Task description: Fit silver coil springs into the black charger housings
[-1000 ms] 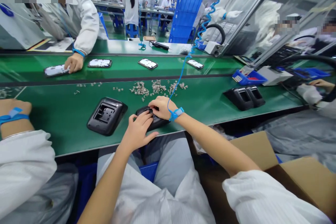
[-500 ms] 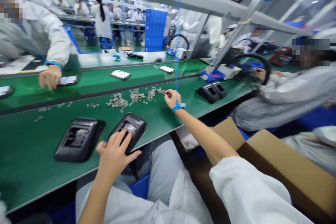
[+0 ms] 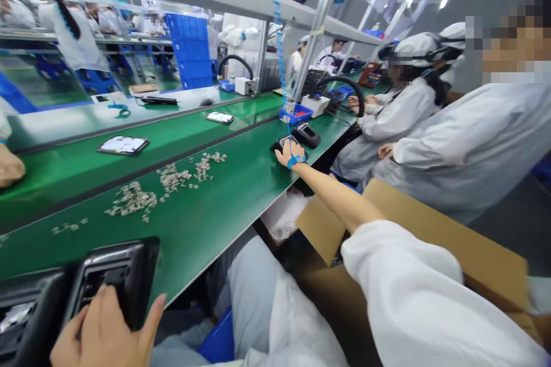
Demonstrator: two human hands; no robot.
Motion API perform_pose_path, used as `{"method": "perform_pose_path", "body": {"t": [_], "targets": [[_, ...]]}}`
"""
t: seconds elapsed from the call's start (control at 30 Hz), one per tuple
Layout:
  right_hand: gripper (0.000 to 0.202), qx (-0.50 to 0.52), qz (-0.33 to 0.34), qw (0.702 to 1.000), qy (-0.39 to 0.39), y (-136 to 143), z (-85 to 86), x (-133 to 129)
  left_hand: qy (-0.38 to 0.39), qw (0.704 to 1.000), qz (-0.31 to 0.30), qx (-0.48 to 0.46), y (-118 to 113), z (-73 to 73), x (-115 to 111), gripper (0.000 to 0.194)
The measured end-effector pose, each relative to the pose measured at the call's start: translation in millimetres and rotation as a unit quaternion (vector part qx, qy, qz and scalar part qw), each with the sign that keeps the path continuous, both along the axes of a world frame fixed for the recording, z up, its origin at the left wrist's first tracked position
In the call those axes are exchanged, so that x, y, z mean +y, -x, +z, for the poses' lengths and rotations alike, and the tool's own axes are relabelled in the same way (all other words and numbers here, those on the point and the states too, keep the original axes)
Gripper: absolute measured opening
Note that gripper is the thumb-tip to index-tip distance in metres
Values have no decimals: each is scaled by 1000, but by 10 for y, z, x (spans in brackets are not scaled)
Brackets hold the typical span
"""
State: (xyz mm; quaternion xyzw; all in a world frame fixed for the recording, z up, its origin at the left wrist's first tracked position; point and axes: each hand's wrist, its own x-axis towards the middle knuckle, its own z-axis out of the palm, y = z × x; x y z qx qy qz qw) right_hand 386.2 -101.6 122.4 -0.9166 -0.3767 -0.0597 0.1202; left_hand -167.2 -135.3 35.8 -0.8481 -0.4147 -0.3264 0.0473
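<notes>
My left hand (image 3: 107,327) rests with fingers apart on a black plastic housing (image 3: 144,275) at the lower left. Beside it, farther left, lies another black housing (image 3: 41,292), partly cut off by the frame. My right hand (image 3: 291,153), a blue band round its wrist, reaches far forward onto a black housing (image 3: 279,143); its fingers curve over the top. Just beyond it lies one more black housing (image 3: 307,134). Small pale parts (image 3: 133,199) are scattered in loose piles on the green bench (image 3: 215,206) between my hands.
Flat devices (image 3: 123,144) lie on the green strip behind the bench. A blue bin (image 3: 296,114) stands beyond my right hand. An open cardboard box (image 3: 447,229) is below at the right. Another person's hand (image 3: 11,166) is at the left edge; people in white sit at the right.
The view has turned right. My right hand has moved from beside the small parts to the farther black housings. My left hand stays on its housing, which now sits closer to the other one.
</notes>
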Motion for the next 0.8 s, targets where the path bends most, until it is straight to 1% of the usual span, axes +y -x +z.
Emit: {"method": "perform_pose_path", "body": {"t": [0.03,0.07,0.1,0.13,0.17,0.2,0.23,0.27,0.33,0.4,0.43,0.5,0.57,0.63,0.7,0.73,0.8], "targets": [[53,4,30,1000,6,145,4,45,-31,998,58,-12,-112,77,-9,93],[52,11,61,998,14,310,10,99,-66,994,89,-19,-248,163,-6,91],[51,20,91,995,21,488,20,157,-97,992,78,-14,-399,250,11,87],[50,30,120,992,30,672,38,218,-130,991,36,-17,-560,329,43,81],[48,41,149,987,38,855,66,282,-134,990,-45,4,-720,394,89,76],[46,52,180,981,47,1028,104,349,-113,985,-124,35,-870,442,143,67],[43,60,213,974,53,1187,151,421,-80,980,-174,61,-1001,472,200,59],[39,64,246,965,58,1326,204,499,-58,976,-200,70,-1109,485,254,54],[29,60,305,949,63,1537,301,675,-8,974,-208,85,-1245,475,329,55],[21,50,340,936,74,1666,339,865,29,978,-189,87,-1286,445,351,58],[17,47,350,932,85,1705,324,955,43,980,-177,85,-1283,432,347,58],[14,46,363,924,112,1751,227,1104,61,983,-159,75,-1253,420,326,52],[18,49,375,915,138,1768,77,1199,75,984,-151,63,-1220,427,305,44],[24,54,389,907,154,1762,-66,1242,87,983,-155,50,-1200,443,295,36],[29,59,405,898,159,1733,-155,1247,95,981,-164,28,-1193,453,294,29],[29,61,413,895,157,1711,-172,1238,97,980,-171,16,-1192,454,295,26],[29,67,427,890,145,1664,-154,1204,99,977,-186,-9,-1190,447,300,21]]}}
